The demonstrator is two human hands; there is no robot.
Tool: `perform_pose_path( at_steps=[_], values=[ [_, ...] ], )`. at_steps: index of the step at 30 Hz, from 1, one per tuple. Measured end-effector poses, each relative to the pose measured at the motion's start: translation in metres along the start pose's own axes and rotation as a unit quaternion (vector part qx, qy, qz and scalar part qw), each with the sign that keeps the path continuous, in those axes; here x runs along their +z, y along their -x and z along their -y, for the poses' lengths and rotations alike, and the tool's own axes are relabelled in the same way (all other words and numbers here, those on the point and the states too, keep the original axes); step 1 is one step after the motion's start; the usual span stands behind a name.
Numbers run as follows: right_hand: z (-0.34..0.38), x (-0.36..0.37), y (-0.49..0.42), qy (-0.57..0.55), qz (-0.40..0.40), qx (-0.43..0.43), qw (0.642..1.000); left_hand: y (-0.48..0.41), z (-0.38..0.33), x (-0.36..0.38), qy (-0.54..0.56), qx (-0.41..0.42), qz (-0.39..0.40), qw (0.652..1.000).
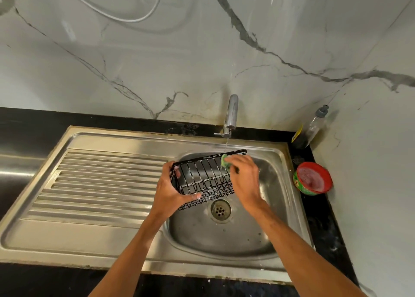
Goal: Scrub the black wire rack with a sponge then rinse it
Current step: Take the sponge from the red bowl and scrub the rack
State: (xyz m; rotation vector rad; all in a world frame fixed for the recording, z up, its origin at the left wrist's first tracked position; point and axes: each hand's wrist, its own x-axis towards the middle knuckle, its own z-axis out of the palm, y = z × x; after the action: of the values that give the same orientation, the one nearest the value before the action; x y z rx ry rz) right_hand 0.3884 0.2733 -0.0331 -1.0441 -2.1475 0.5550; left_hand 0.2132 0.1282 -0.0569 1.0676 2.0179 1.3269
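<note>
A black wire rack with soap suds on its mesh is tilted above the steel sink basin. My left hand grips the rack's left end, fingers curled over its top edge and thumb under the bottom. My right hand holds a green sponge against the rack's upper right rim. A thin stream of water falls from the chrome tap onto the sponge and rim.
A ribbed steel drainboard lies left of the basin, and the drain sits under the rack. On the black counter at the right stand a red-rimmed tub of dish soap and a clear bottle in the corner.
</note>
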Motion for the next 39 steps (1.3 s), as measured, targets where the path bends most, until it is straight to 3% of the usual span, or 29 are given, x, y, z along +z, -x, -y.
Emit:
perform_pose_path(
  at_steps=[3,7,8,12,16,19,21,25,29,34,39],
  values=[
    [0.011,0.007,0.011,0.004,0.054,-0.093,0.994,0.001,0.006,-0.006,-0.001,-0.009,0.005,1.0],
    [-0.011,0.002,-0.018,-0.001,-0.011,0.022,1.0,0.008,0.011,-0.009,-0.006,0.002,0.011,1.0],
    [-0.005,0.006,-0.018,-0.01,0.0,0.017,1.0,0.009,0.012,-0.009,-0.006,0.002,0.01,1.0],
    [0.015,0.013,-0.002,-0.011,0.089,-0.102,0.991,0.01,0.014,-0.01,0.007,-0.007,0.012,1.0],
    [-0.012,0.002,-0.028,0.015,-0.005,0.011,1.0,0.011,0.015,-0.01,0.016,-0.011,0.011,1.0],
    [0.017,0.013,-0.012,0.007,0.073,-0.076,0.994,0.01,0.012,-0.006,0.023,-0.008,0.006,1.0],
    [0.013,0.011,-0.012,0.008,0.08,-0.105,0.991,0.01,0.011,-0.005,0.023,-0.005,0.004,1.0],
    [-0.029,-0.014,-0.038,0.044,-0.015,0.05,0.998,0.01,0.008,-0.004,0.017,0.001,0.01,1.0],
    [-0.023,-0.016,-0.022,0.05,0.048,-0.053,0.996,0.012,0.01,-0.004,0.03,-0.014,0.01,0.999],
    [-0.051,-0.03,-0.03,0.03,0.007,0.058,0.998,0.015,0.009,0.003,0.035,-0.026,0.011,0.999],
    [-0.04,-0.034,0.004,0.022,0.069,-0.067,0.995,0.02,0.012,0.007,0.055,-0.044,0.001,0.998]
  ],
)
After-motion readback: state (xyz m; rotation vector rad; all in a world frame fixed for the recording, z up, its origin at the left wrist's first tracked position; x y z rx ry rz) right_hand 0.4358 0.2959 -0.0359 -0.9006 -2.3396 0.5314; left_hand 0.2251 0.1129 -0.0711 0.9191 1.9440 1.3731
